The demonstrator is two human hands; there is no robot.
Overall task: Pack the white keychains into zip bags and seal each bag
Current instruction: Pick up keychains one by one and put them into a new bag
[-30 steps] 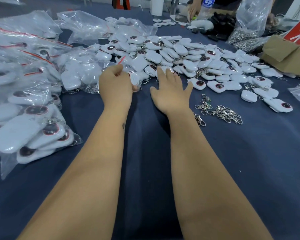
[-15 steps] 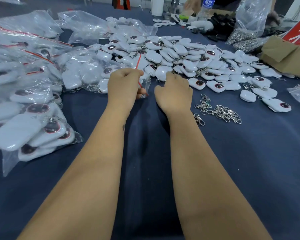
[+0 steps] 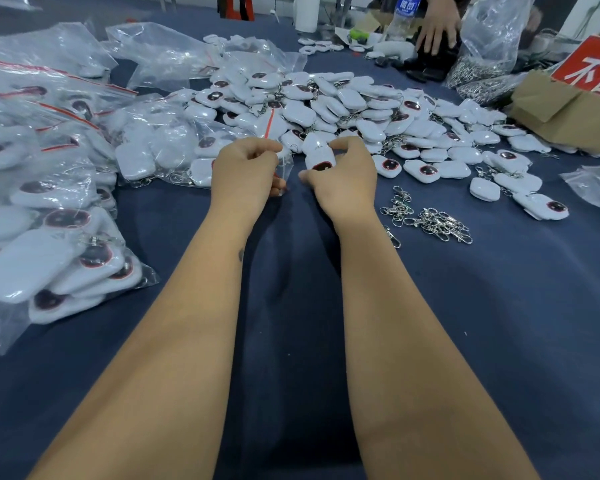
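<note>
White keychain (image 3: 317, 154) and zip bag (image 3: 280, 147) in hands (image 3: 343, 178).

Your table (image 3: 499, 323) is covered in matt dark blue cloth, smooth with soft folds. The keychains (image 3: 343, 98) heaped toward its far edge look like smooth white plastic with a slight sheen and glossy dark insets. The bags (image 3: 49, 109) along the left edge are clear, crinkly, shiny plastic film. Loose clips (image 3: 430, 220) are bright polished metal. The box (image 3: 551, 109) at the right edge is matt brown cardboard.
</note>
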